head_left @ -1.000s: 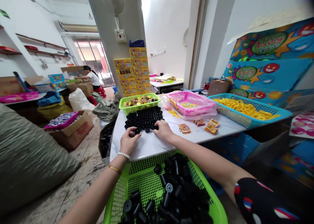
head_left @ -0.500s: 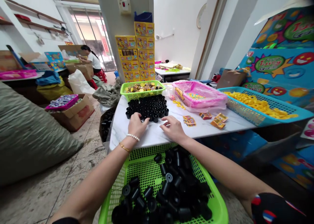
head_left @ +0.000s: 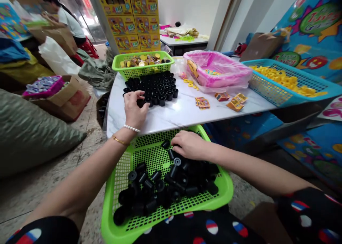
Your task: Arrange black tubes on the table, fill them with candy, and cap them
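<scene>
One half-curled left hand (head_left: 134, 109) is bending over black cylinders (head_left: 161, 100) on the tabletop (head_left: 172, 114), the right hand (head_left: 190, 144) resting inside a basket (head_left: 107, 204) (grips unclear), yellow boxes (head_left: 124, 25) standing behind.

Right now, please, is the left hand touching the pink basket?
Apart: the head view shows black pieces and tabletop between the left hand and the pink basket.

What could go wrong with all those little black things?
The left hand is right by the standing black pieces, packed close together on the white table. One bump might topple several.

The right hand is among the loose black pieces in the big green basket. Digging about could perhaps flick one over the rim onto the floor.
</scene>
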Tool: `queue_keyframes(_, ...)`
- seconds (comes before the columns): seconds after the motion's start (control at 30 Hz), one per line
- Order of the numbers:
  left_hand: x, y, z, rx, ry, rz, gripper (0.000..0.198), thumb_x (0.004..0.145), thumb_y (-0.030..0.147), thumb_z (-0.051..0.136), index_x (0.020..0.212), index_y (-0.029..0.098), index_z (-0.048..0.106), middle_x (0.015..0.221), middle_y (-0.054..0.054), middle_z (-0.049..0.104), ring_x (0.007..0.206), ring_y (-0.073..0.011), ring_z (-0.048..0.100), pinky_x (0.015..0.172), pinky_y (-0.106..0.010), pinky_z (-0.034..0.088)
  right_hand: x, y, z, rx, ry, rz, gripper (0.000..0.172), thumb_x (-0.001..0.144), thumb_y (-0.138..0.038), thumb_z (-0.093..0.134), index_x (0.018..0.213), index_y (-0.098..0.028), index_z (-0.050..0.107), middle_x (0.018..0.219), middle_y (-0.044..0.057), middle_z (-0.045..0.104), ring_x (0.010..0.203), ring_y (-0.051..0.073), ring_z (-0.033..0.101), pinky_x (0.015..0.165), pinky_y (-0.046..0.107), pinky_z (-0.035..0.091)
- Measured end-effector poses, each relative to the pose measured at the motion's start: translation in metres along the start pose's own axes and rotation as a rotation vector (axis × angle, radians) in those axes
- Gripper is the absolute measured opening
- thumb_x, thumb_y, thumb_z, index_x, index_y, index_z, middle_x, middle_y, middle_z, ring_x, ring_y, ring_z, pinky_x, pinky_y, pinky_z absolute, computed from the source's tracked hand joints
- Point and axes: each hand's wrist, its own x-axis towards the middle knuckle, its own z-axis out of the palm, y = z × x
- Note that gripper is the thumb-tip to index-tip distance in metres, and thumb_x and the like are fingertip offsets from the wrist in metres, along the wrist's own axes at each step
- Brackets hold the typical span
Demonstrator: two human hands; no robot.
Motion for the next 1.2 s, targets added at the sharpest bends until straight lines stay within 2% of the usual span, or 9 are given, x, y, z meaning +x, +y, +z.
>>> queue_keyframes(0.1, 0.003, -0.007, 0.004, 0.006, -0.048, 0.051, 0.031, 0.068, 0.009, 0.072, 0.097, 0.019, 0.067, 0.099, -0.005, 0.055, 0.095, -0.0205, 0.056, 0.092, -0.037, 0.050, 0.009, -0.007, 0.014, -0.172, -0.096, -0.076, 0.020, 0.084, -0.030, 0.063, 0.089, -0.012, 0.070, 0.088, 0.012, 0.069, 0.085, 0.023, 0.059, 0.080, 0.036, 0.044)
queue_keyframes(0.2, 0.000, -0.011, 0.001, 0.030, -0.080, 0.079, 0.017, 0.072, 0.012, 0.070, 0.088, 0.019, 0.071, 0.100, -0.006, 0.054, 0.094, -0.0207, 0.057, 0.088, -0.037, 0.051, 0.013, -0.012, 0.020, -0.258, -0.124, -0.049, 0.029, 0.079, -0.035, 0.070, 0.094, -0.011, 0.069, 0.090, 0.013, 0.067, 0.088, 0.028, 0.058, 0.078, 0.038, 0.043)
queue_keyframes(0.4, -0.011, -0.010, -0.022, 0.083, -0.104, 0.095, 0.022, 0.075, 0.016, 0.070, 0.097, 0.020, 0.070, 0.110, -0.007, 0.055, 0.110, -0.0220, 0.055, 0.100, -0.037, 0.046, 0.007, -0.013, 0.007, -0.203, -0.168, -0.022, 0.026, 0.084, -0.034, 0.065, 0.097, -0.011, 0.068, 0.094, 0.012, 0.066, 0.092, 0.027, 0.059, 0.080, 0.037, 0.044)
queue_keyframes(0.53, -0.017, -0.011, -0.035, 0.145, -0.088, 0.011, 0.042, 0.070, 0.024, 0.076, 0.109, 0.016, 0.064, 0.111, -0.010, 0.053, 0.106, -0.0237, 0.055, 0.093, -0.037, 0.049, -0.006, -0.008, -0.002, -0.108, -0.095, 0.058, 0.023, 0.088, -0.031, 0.059, 0.105, -0.016, 0.065, 0.104, 0.010, 0.063, 0.089, 0.023, 0.062, 0.076, 0.033, 0.047)
queue_keyframes(0.77, -0.015, -0.017, -0.028, 0.230, -0.228, -0.202, 0.035, 0.067, 0.030, 0.077, 0.091, 0.021, 0.053, 0.062, 0.005, 0.055, 0.059, -0.0169, 0.056, 0.061, -0.031, 0.045, -0.014, -0.010, -0.005, -0.133, -0.100, 0.151, 0.020, 0.085, -0.026, 0.061, 0.101, -0.016, 0.066, 0.095, 0.009, 0.067, 0.091, 0.026, 0.065, 0.076, 0.035, 0.049)
queue_keyframes(0.9, 0.003, -0.013, -0.018, 0.262, -0.181, -0.293, 0.031, 0.068, 0.022, 0.071, 0.088, 0.021, 0.049, 0.064, 0.003, 0.056, 0.063, -0.0194, 0.058, 0.062, -0.032, 0.043, -0.008, -0.019, -0.009, -0.154, -0.079, 0.106, 0.017, 0.085, -0.026, 0.062, 0.098, -0.015, 0.066, 0.094, 0.009, 0.068, 0.087, 0.025, 0.066, 0.072, 0.034, 0.049)
queue_keyframes(1.0, -0.002, 0.001, -0.020, 0.251, -0.179, -0.315, 0.025, 0.071, 0.019, 0.066, 0.089, 0.020, 0.050, 0.069, 0.001, 0.058, 0.069, -0.0201, 0.059, 0.067, -0.033, 0.044, -0.012, -0.016, -0.019, -0.179, -0.023, 0.112, 0.018, 0.088, -0.026, 0.060, 0.101, -0.015, 0.067, 0.095, 0.010, 0.069, 0.088, 0.025, 0.065, 0.072, 0.033, 0.049)
queue_keyframes(1.13, -0.054, 0.031, -0.052, 0.136, -0.375, -0.278, 0.015, 0.076, 0.028, 0.067, 0.083, 0.021, 0.056, 0.066, 0.002, 0.062, 0.062, -0.0157, 0.059, 0.063, -0.028, 0.044, -0.033, 0.001, -0.032, -0.131, 0.085, 0.165, 0.022, 0.092, -0.022, 0.054, 0.108, -0.016, 0.069, 0.098, 0.010, 0.071, 0.088, 0.023, 0.066, 0.076, 0.033, 0.050)
queue_keyframes(1.2, -0.087, 0.044, -0.074, 0.012, -0.671, -0.253, 0.015, 0.079, 0.036, 0.065, 0.077, 0.022, 0.060, 0.061, 0.003, 0.062, 0.055, -0.0140, 0.056, 0.055, -0.026, 0.042, -0.043, 0.007, -0.034, -0.060, 0.101, 0.121, 0.022, 0.093, -0.020, 0.052, 0.105, -0.017, 0.070, 0.097, 0.008, 0.072, 0.088, 0.021, 0.066, 0.077, 0.032, 0.050)
